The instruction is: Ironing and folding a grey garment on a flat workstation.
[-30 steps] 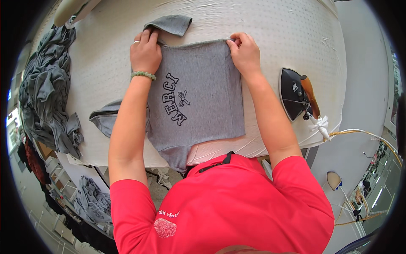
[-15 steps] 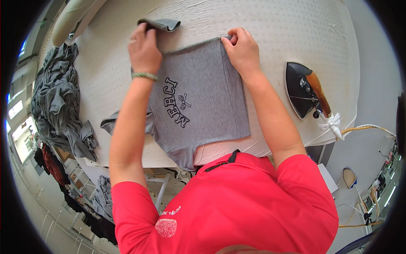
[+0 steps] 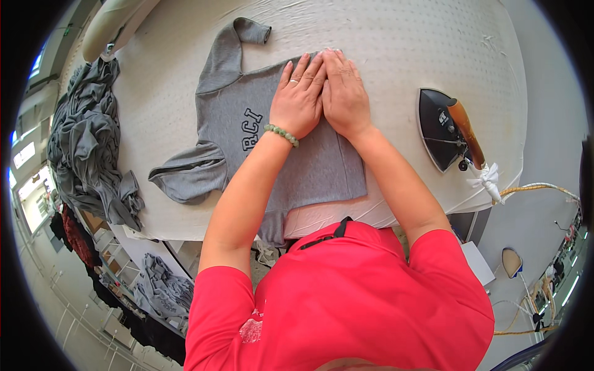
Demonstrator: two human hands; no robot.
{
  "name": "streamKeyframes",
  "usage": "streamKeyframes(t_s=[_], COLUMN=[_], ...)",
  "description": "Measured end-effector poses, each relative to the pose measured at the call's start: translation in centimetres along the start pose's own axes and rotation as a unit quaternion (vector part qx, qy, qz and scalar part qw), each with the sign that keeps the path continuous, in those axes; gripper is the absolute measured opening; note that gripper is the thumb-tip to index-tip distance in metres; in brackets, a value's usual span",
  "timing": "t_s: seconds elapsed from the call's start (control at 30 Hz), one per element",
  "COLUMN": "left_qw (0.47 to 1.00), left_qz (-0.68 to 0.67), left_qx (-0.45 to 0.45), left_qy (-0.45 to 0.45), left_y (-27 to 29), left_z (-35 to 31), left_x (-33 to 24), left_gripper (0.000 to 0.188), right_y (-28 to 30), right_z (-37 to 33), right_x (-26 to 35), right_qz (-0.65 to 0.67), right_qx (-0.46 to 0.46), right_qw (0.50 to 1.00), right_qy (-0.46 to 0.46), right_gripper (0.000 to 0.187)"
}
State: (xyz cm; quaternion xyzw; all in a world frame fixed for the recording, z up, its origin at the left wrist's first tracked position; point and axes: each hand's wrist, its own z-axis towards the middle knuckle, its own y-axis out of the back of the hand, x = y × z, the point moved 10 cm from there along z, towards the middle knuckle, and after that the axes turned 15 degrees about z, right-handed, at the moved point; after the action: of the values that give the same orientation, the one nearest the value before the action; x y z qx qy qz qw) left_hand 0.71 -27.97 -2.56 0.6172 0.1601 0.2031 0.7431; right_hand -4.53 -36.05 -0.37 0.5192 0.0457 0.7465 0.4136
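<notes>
A grey hooded sweatshirt [image 3: 309, 167] lies spread flat, its hood toward the left, one sleeve bent at the far side and the other toward me. Dark lettering on its front is partly covered by my left forearm. My left hand [image 3: 299, 99], with a ring and a green bead bracelet, rests flat on the cloth near the far hem corner. Beside it, touching, my right hand [image 3: 346, 96] lies flat with fingers stretched out over the same corner. Neither hand grips anything.
To the right, an iron [image 3: 438, 130] with a wooden handle rests on the pale padded table [image 3: 396, 55], its cord trailing off the right edge. A heap of grey garments [image 3: 86, 142] lies at the left edge. More grey clothing [image 3: 164, 287] is below the table's left side.
My left hand has left the far sleeve and moved right, beside my right hand. The right hand has gone from pinching the hem corner to lying flat. The far sleeve now lies bent.
</notes>
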Motion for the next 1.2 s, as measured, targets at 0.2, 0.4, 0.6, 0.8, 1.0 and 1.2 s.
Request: streamKeyframes(t_s=[0.2,0.4,0.6,0.8,1.0,1.2], left_qw=[0.994,0.994,0.997,0.999,0.999,0.998], left_qz=[0.017,-0.041,-0.068,-0.023,-0.006,0.006], left_qx=[-0.041,0.003,-0.031,-0.013,0.003,0.021], left_qy=[0.098,0.102,0.03,0.036,0.039,0.056], left_y=[2.0,1.6,1.3,0.5,0.1,-0.2], left_z=[-1.4,0.2,0.3,-0.2,0.0,0.5], left_x=[4.1,4.9,-0.8,-1.3,-1.3,-1.4], left_gripper=[0.052,0.047,0.054,0.063,0.065,0.064], right_y=[-0.9,-0.1,2.5,1.8,0.2,1.1], right_z=[-0.2,0.3,2.4,3.1,1.4,2.2], right_x=[-1.1,-1.0,-1.4,-5.6,-6.3,-5.5], right_qz=[-0.082,-0.157,-0.11,-0.082,-0.014,-0.097], right_qx=[0.062,0.026,-0.041,0.044,0.055,0.022], right_qw=[0.995,0.987,0.991,0.97,0.934,0.969], right_qy=[-0.02,0.006,-0.07,-0.224,-0.352,-0.227], right_gripper=[0.048,0.047,0.033,0.031,0.033,0.034])
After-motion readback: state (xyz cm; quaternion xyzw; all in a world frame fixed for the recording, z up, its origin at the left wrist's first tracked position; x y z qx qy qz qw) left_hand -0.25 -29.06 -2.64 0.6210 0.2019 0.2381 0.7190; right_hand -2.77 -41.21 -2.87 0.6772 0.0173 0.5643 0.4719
